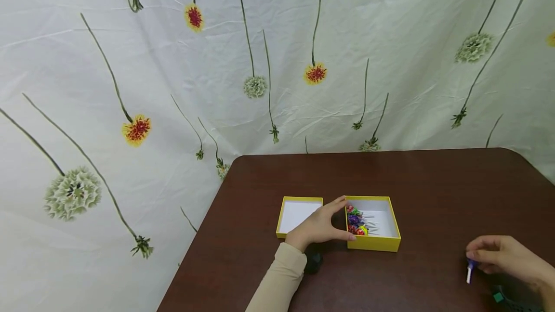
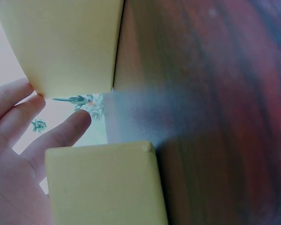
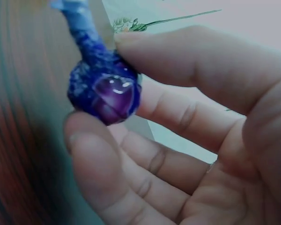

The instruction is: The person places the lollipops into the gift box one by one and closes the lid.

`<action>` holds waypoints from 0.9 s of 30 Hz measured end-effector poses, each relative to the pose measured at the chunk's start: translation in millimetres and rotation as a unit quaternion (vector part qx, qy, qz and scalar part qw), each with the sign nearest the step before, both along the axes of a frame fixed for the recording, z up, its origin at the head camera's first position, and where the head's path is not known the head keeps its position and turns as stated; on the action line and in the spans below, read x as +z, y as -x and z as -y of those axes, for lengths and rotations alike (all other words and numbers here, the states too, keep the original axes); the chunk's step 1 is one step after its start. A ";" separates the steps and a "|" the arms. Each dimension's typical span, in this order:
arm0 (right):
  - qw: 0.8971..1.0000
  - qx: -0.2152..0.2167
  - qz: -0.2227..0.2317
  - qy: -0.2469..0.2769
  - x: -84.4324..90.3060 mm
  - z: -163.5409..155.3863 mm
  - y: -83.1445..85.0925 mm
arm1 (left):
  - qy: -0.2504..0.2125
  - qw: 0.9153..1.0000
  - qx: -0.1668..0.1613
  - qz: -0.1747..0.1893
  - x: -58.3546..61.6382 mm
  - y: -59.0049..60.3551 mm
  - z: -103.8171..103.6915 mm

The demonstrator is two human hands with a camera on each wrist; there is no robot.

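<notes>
Pinched between the thumb and fingertips of my right hand (image 1: pixel 505 256) is a lollipop (image 3: pixel 110 91) in a shiny blue and purple wrapper. Its white stick points down in the head view. My left hand (image 1: pixel 318 225) rests at the left side of a yellow box (image 1: pixel 374 243), thumb spread to the front corner and a finger at the back corner. In the left wrist view, straight fingertips touch the box's corner. Several wrapped lollipops (image 1: pixel 355 220), red, green, purple and yellow, lie along the left of its white inside, sticks to the right.
A yellow-rimmed lid (image 1: pixel 299 213) lies white side up left of the box, partly behind the left hand. Both stand on a dark brown table (image 1: pixel 438 196). Behind it hangs a pale cloth (image 1: pixel 282 37) printed with flowers. A dark wrist strap (image 1: pixel 511 301) shows at lower right.
</notes>
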State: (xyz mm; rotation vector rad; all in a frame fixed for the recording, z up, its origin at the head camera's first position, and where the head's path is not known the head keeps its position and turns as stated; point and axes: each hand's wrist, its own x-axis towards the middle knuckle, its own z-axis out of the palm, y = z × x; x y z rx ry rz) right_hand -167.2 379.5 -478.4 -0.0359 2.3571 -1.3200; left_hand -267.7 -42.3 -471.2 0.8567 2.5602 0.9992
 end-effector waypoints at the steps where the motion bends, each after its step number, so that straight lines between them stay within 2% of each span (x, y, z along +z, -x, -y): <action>1: 1.000 -0.006 -0.003 -0.006 0.4 0.8 0.6 | 0.001 1.000 0.000 -0.001 0.1 0.2 0.0; 11: 0.997 -0.047 -0.031 -0.058 5.6 10.1 4.6 | 0.007 1.000 -0.001 -0.002 0.6 0.1 0.2; 21: 0.994 -0.038 -0.092 -0.034 4.1 9.3 5.2 | 0.011 1.000 -0.001 -0.009 -0.7 2.0 -0.1; 27: 0.993 -0.046 -0.095 -0.059 8.3 14.9 9.7 | 0.009 1.000 -0.001 -0.008 -1.7 2.0 -0.1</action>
